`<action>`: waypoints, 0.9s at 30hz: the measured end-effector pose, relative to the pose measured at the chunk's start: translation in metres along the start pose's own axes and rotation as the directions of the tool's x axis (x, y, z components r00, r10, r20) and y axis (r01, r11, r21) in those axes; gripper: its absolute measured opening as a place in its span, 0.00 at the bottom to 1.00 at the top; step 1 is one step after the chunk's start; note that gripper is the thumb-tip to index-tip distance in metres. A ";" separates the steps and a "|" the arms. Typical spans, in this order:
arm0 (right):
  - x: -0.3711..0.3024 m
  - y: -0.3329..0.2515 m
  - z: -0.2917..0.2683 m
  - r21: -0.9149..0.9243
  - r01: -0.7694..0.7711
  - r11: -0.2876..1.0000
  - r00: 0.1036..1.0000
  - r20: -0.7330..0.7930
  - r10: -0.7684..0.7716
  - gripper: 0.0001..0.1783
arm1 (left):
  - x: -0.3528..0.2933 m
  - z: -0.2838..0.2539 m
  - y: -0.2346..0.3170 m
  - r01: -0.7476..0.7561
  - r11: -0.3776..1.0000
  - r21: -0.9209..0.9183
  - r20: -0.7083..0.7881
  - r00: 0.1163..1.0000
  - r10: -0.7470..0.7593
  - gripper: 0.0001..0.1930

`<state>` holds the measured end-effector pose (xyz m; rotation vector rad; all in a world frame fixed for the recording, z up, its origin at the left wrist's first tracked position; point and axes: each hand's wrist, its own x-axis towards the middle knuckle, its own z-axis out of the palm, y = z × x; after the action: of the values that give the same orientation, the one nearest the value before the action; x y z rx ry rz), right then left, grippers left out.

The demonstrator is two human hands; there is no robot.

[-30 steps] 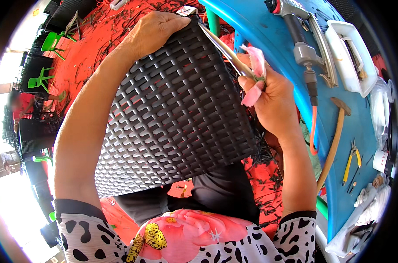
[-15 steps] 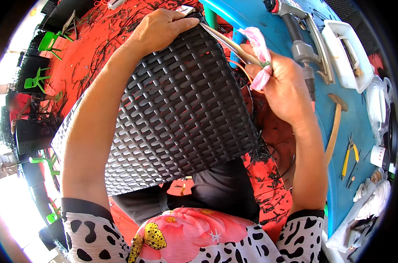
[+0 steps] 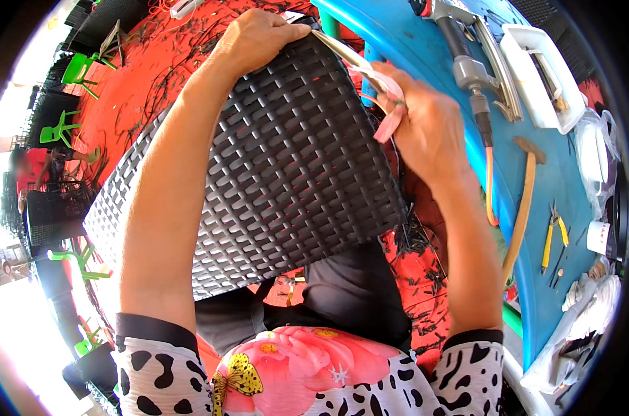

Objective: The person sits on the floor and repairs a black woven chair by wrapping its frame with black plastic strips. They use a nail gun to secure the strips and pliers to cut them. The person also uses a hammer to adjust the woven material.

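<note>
A black woven rattan-style panel [image 3: 286, 159] slants across my lap, its narrow end pointing away from me. My left hand [image 3: 255, 41] is closed on the panel's far corner, thumb pressed along the edge and the other fingertips partly hidden. In my right hand [image 3: 429, 121], to the right of the panel, is a pair of scissors [image 3: 335, 47] with pink cloth around the handle. The long metal blades point up and left, their tips close to my left thumb at the corner. Whether the blades are apart I cannot make out.
On the right, a blue table [image 3: 494, 41] bears a pneumatic tool [image 3: 470, 69], a white tray [image 3: 571, 111], a hammer [image 3: 526, 201], yellow-handled pliers [image 3: 551, 239] and plastic bags. Black strip scraps litter the red floor [image 3: 134, 90]. Green stools [image 3: 79, 69] and another person [image 3: 33, 166] are at far left.
My right hand has moved left and slightly away from me with the scissors, closer to the panel's corner. The left forearm has shifted right, while its hand stays on the corner.
</note>
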<state>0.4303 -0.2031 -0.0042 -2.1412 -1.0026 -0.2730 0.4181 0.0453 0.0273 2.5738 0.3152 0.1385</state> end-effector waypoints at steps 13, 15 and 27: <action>0.035 0.027 -0.035 0.487 -0.428 0.762 0.864 0.467 0.186 0.16 | -0.016 0.010 0.009 -0.506 0.736 0.450 -0.157 0.767 0.622 0.10; 0.019 0.021 -0.017 0.375 -0.238 0.896 0.950 0.281 0.135 0.12 | -0.016 0.009 0.009 -0.512 0.620 0.594 -0.070 0.735 0.675 0.10; -0.015 -0.003 -0.001 0.532 -0.219 0.818 0.975 0.140 0.170 0.13 | -0.016 0.013 0.009 -0.535 0.574 0.620 -0.088 0.680 0.728 0.11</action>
<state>0.4184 -0.2110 -0.0091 -1.7128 -0.7777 0.1954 0.4066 0.0277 0.0206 3.1121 -0.6089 0.8939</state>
